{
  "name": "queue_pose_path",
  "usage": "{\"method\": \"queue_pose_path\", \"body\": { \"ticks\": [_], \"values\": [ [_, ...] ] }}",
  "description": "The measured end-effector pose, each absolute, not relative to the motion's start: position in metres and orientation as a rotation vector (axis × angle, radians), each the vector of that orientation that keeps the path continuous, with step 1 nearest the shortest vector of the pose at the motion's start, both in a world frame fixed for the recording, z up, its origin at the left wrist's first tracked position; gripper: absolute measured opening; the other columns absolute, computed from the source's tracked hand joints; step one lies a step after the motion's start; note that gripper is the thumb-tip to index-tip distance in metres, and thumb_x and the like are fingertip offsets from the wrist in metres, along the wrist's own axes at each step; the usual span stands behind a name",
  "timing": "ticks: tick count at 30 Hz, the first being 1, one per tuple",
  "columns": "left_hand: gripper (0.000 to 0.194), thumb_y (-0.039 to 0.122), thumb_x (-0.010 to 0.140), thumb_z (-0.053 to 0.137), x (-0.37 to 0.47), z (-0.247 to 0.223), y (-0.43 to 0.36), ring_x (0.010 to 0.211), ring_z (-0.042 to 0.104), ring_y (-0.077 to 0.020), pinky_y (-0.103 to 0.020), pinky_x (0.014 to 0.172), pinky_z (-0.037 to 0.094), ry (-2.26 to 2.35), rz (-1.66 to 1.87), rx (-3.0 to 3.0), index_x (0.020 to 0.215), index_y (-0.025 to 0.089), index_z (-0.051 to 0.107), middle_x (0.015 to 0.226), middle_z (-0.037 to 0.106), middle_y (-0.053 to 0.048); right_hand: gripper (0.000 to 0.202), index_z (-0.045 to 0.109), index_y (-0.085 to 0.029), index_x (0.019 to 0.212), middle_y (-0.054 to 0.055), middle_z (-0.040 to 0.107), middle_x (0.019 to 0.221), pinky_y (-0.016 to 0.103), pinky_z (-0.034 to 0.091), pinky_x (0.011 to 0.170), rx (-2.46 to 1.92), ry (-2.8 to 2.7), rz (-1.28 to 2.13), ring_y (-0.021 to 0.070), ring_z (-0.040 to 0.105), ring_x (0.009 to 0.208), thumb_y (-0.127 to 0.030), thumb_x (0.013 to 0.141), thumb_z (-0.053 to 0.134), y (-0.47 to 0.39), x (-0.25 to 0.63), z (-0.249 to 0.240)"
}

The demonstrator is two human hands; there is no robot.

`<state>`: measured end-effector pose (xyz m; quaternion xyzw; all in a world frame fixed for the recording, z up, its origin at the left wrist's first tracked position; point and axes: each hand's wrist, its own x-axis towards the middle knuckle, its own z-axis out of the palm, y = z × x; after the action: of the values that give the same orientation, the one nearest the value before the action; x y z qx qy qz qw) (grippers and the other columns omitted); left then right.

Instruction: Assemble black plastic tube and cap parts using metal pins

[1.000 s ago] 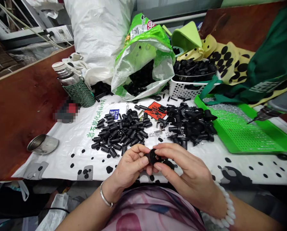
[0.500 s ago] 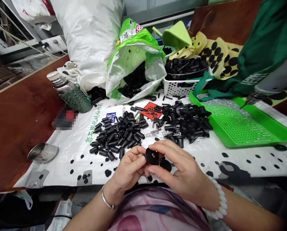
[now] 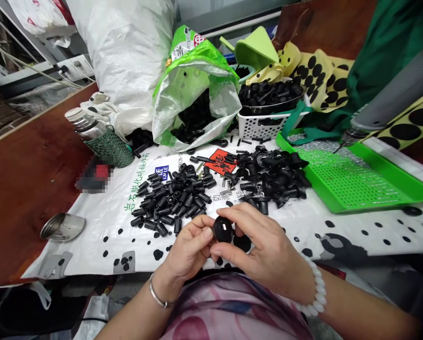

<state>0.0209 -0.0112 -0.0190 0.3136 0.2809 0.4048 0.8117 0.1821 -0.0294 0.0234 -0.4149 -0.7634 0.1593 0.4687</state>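
Observation:
Near the front edge of the table, my left hand (image 3: 193,243) and my right hand (image 3: 263,243) meet around a glossy black round knob-like part (image 3: 223,229). The left thumb and fingers pinch its left side. My right thumb and fingers are bent about its right side. The part's rounded face points up toward me and carries a bright reflection; its underside is hidden. Beyond the left hand lies a pile of small black ribbed plastic sleeves (image 3: 172,199). Past the right hand is a heap of larger black flared parts (image 3: 271,177).
A green perforated tray (image 3: 353,189) holds small silvery pieces, with a grey power screwdriver (image 3: 377,111) above it. Behind are a white basket (image 3: 268,123) of black parts and an open green-and-white bag (image 3: 162,106). At left stand a flask (image 3: 107,141) and a metal cup (image 3: 63,226).
The round part has tilted in my fingers, and its face now shows a larger, brighter reflection. My hands stay in nearly the same place. The view has shifted slightly.

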Motion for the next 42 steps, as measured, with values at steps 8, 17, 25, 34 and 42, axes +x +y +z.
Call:
{"method": "queue_pose_path", "body": {
  "ticks": [8, 17, 25, 34, 42],
  "values": [
    [0.027, 0.033, 0.071, 0.074, 0.023, -0.017, -0.015, 0.046, 0.052, -0.0066, -0.017, 0.048, 0.044, 0.740, 0.925, 0.719, 0.083, 0.014, 0.058, 0.060, 0.060, 0.002, 0.025, 0.059, -0.012, 0.094, 0.006, 0.058, 0.071, 0.027, 0.047, 0.055, -1.138, -1.897, 0.270, 0.0168, 0.055, 0.065, -0.033, 0.081, 0.061, -0.031, 0.178, 0.023],
    [0.026, 0.034, 0.077, 0.069, 0.026, -0.017, -0.021, 0.052, 0.056, -0.0094, -0.020, 0.057, 0.045, 0.835, 1.142, 0.929, 0.092, 0.016, 0.059, 0.056, 0.061, 0.003, 0.024, 0.060, -0.014, 0.109, 0.011, 0.064, 0.089, 0.031, 0.054, 0.068, -1.077, -1.841, 0.282, 0.0190, 0.063, 0.079, -0.020, 0.087, 0.050, -0.032, 0.181, 0.017],
    [0.021, 0.028, 0.076, 0.069, 0.023, -0.010, -0.026, 0.057, 0.059, -0.0090, -0.019, 0.056, 0.048, 0.917, 1.202, 1.081, 0.091, 0.016, 0.059, 0.066, 0.064, 0.001, 0.008, 0.061, -0.020, 0.088, 0.006, 0.065, 0.091, 0.028, 0.053, 0.075, -1.088, -1.774, 0.575, 0.0175, 0.063, 0.087, -0.017, 0.086, 0.054, -0.032, 0.187, 0.014],
    [0.024, 0.031, 0.077, 0.068, 0.017, -0.012, -0.024, 0.054, 0.060, -0.0093, -0.019, 0.054, 0.048, 0.816, 1.007, 1.024, 0.090, 0.014, 0.057, 0.061, 0.064, 0.001, 0.012, 0.056, -0.019, 0.094, 0.010, 0.063, 0.105, 0.031, 0.051, 0.082, -0.905, -1.999, 0.552, 0.0186, 0.061, 0.099, -0.012, 0.085, 0.052, -0.026, 0.202, 0.009],
    [0.033, 0.040, 0.075, 0.070, 0.010, -0.020, -0.018, 0.034, 0.050, -0.0046, -0.022, 0.047, 0.053, 0.613, 0.739, 0.791, 0.086, 0.013, 0.055, 0.056, 0.064, 0.001, 0.020, 0.053, -0.019, 0.101, 0.011, 0.064, 0.102, 0.028, 0.053, 0.079, -0.746, -2.051, 0.502, 0.0174, 0.061, 0.097, -0.007, 0.085, 0.049, -0.026, 0.203, 0.001]
  ]
}}
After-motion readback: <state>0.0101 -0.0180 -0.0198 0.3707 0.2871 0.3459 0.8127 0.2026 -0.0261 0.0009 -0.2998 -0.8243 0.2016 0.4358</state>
